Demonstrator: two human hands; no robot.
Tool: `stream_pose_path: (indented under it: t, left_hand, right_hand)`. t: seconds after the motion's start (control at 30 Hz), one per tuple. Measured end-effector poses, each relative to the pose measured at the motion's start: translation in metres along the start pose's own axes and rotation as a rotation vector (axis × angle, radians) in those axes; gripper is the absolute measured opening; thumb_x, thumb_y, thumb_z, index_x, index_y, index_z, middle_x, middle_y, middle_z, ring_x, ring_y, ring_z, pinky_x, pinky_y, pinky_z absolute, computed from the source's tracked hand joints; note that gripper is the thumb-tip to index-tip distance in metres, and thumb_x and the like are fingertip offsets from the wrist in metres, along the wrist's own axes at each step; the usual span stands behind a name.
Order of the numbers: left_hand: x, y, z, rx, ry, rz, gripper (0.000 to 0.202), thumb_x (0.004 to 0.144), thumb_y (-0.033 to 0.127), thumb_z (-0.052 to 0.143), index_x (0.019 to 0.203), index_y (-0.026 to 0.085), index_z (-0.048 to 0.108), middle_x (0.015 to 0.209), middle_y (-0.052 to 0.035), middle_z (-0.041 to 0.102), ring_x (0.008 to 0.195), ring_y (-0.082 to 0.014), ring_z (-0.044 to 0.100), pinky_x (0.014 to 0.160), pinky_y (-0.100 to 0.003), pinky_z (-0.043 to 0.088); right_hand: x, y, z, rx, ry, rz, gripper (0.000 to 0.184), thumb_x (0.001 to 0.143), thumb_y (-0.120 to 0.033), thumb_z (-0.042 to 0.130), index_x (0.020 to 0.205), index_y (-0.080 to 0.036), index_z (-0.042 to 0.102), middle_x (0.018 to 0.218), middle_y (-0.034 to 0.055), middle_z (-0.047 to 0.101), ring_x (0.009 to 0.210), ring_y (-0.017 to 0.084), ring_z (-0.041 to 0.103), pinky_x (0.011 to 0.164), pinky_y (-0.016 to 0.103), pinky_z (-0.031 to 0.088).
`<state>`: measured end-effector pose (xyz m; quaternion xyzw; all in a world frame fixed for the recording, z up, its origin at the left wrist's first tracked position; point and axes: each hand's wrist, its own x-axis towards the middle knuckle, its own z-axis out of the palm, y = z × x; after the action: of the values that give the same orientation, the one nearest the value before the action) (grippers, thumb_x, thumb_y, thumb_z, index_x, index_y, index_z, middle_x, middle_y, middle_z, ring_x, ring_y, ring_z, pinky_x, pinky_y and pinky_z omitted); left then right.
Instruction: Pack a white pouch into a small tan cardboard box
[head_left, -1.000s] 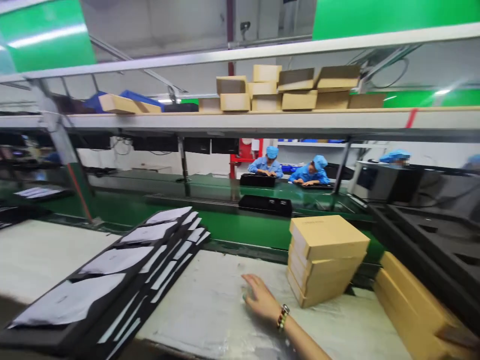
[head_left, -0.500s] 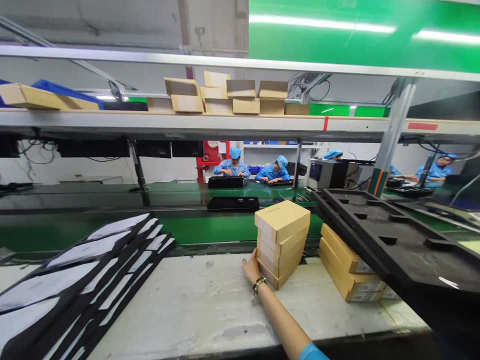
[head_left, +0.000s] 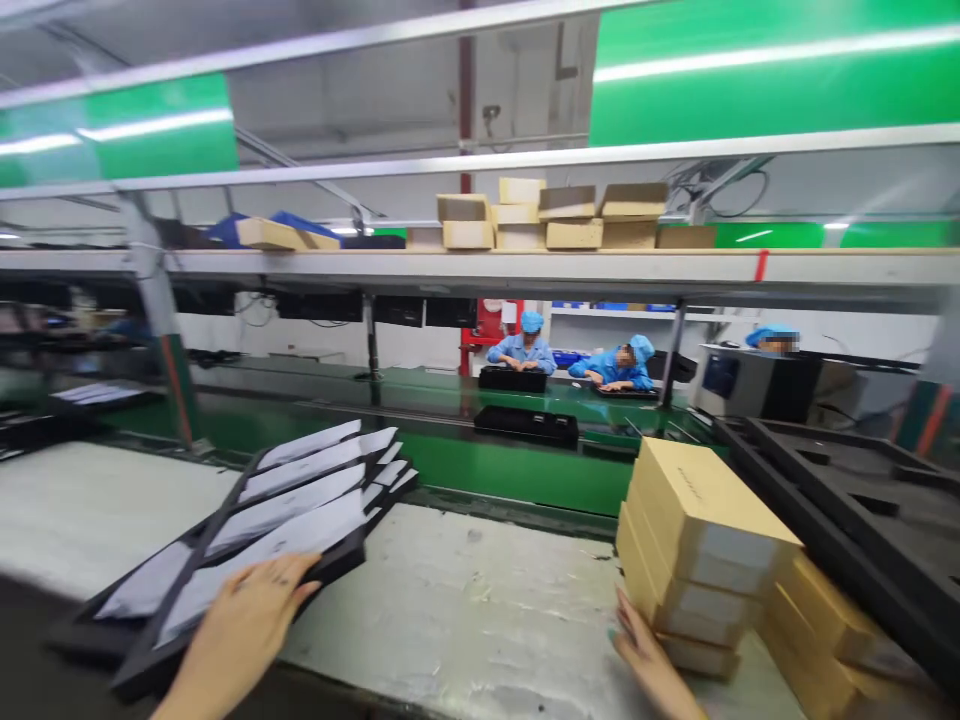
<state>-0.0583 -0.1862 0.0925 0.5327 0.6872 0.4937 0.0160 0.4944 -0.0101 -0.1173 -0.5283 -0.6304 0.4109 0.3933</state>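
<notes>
- Two hands are at work on our pale bench (head_left: 480,610), well apart from each other, so we go from the left.
- Far left, a black tray with white sheets (head_left: 90,392) sits by the green belt (head_left: 450,455).
- Our left hand (head_left: 251,620) lies flat, fingers spread, on the near end of the stack of black trays (head_left: 300,505); white bags (head_left: 300,490) lie in rows on top. It presses down and does not clamp.
- Mid-scene, a black tray (head_left: 527,425) rides the belt. Behind it, two people in blue caps (head_left: 570,360) bend over black trays of their own.
- Up on the shelf (head_left: 525,265), brown boxes (head_left: 555,215) stand in a loose pile.
- Our right hand (head_left: 649,655) has its open palm against the left side of the stack of brown boxes (head_left: 697,550), low down; whether any fingers curl round it, we cannot tell.
- Just right of that stack, more long boxes (head_left: 817,630) lie tilted.
- Far right, black foam frames (head_left: 847,510) slope off toward the corner.
</notes>
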Motion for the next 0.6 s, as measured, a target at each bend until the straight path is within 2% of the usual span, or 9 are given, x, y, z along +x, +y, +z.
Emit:
stream_pose_path:
  t: [0.03,0.1,0.17,0.27,0.33,0.37,0.43,0.5,0.6]
  left_hand:
    - [-0.002,0.002,0.004,0.061,-0.051,0.054,0.026,0.073,0.036,0.072,0.096,0.025,0.077,0.103,-0.0066,0.075,0.109,-0.0357,0.057,0.111,-0.046,0.024]
    - [-0.011,0.015,0.016,0.202,-0.093,0.145,0.03,0.082,0.037,0.065,0.107,0.023,0.075,0.108,-0.0115,0.073,0.108,-0.0376,0.057,0.105,-0.045,0.028]
    - [-0.024,0.038,0.03,0.374,-0.132,0.234,0.031,0.093,0.034,0.052,0.115,0.022,0.071,0.11,-0.013,0.072,0.105,-0.0356,0.059,0.096,-0.044,0.031]
    - [-0.048,0.076,0.055,0.543,-0.121,0.322,0.033,0.099,0.023,0.042,0.12,0.019,0.067,0.112,-0.0118,0.072,0.102,-0.0296,0.062,0.092,-0.042,0.035]
    - [-0.064,0.095,0.071,0.604,-0.073,0.372,0.034,0.099,0.014,0.039,0.121,0.017,0.065,0.113,-0.0106,0.072,0.104,-0.0273,0.063,0.093,-0.043,0.037]
    - [-0.072,0.1,0.077,0.623,-0.042,0.402,0.035,0.099,0.011,0.038,0.121,0.016,0.065,0.114,-0.0097,0.072,0.105,-0.0268,0.063,0.093,-0.043,0.038]
    - [-0.084,0.102,0.08,0.611,-0.02,0.466,0.036,0.098,0.009,0.04,0.124,0.018,0.063,0.116,-0.0075,0.072,0.107,-0.0253,0.064,0.096,-0.044,0.039]
    - [-0.092,0.092,0.069,0.535,0.003,0.464,0.036,0.099,0.016,0.045,0.13,0.023,0.059,0.126,-0.0061,0.069,0.115,-0.0241,0.061,0.103,-0.044,0.038]
    - [-0.094,0.062,0.04,0.304,0.248,0.191,0.049,0.092,0.04,0.06,0.139,0.026,0.052,0.148,-0.011,0.051,0.137,-0.031,0.044,0.116,-0.051,0.029]
  right_hand:
    - [0.0,-0.005,0.007,0.015,0.004,-0.001,0.099,0.062,-0.073,0.06,0.147,-0.024,0.044,0.157,0.0184,0.032,0.141,0.033,0.039,0.119,0.046,0.031]
    - [-0.002,-0.032,0.041,0.096,-0.059,-0.011,0.089,0.063,-0.08,0.061,0.139,-0.034,0.052,0.153,0.0124,0.041,0.138,0.033,0.044,0.115,0.047,0.037]
    - [-0.014,-0.083,0.098,0.277,-0.266,-0.019,0.09,0.064,-0.086,0.06,0.14,-0.039,0.05,0.15,0.0096,0.047,0.134,0.034,0.048,0.107,0.048,0.046]
    - [-0.045,-0.181,0.193,0.716,-0.604,0.077,0.11,0.059,-0.082,0.074,0.151,-0.038,0.03,0.149,0.0093,0.049,0.125,0.033,0.058,0.101,0.049,0.05]
    - [-0.064,-0.239,0.242,0.99,-0.56,0.126,0.093,0.077,-0.076,0.065,0.151,-0.032,0.031,0.14,0.0105,0.057,0.117,0.029,0.063,0.094,0.045,0.053]
    - [-0.07,-0.26,0.258,1.049,-0.466,0.13,0.086,0.077,-0.071,0.068,0.145,-0.026,0.041,0.13,0.0105,0.064,0.112,0.027,0.065,0.09,0.04,0.054]
    - [-0.075,-0.283,0.273,1.097,-0.24,0.12,0.071,0.077,-0.063,0.073,0.131,-0.02,0.056,0.112,0.0078,0.071,0.104,0.025,0.067,0.086,0.035,0.054]
    - [-0.072,-0.28,0.269,1.09,-0.073,0.12,0.06,0.075,-0.057,0.074,0.119,-0.018,0.063,0.1,0.005,0.073,0.1,0.025,0.067,0.083,0.034,0.055]
    - [-0.06,-0.242,0.241,1.055,0.035,0.201,0.052,0.073,-0.053,0.075,0.11,-0.018,0.066,0.094,0.0028,0.074,0.095,0.026,0.068,0.077,0.034,0.056]
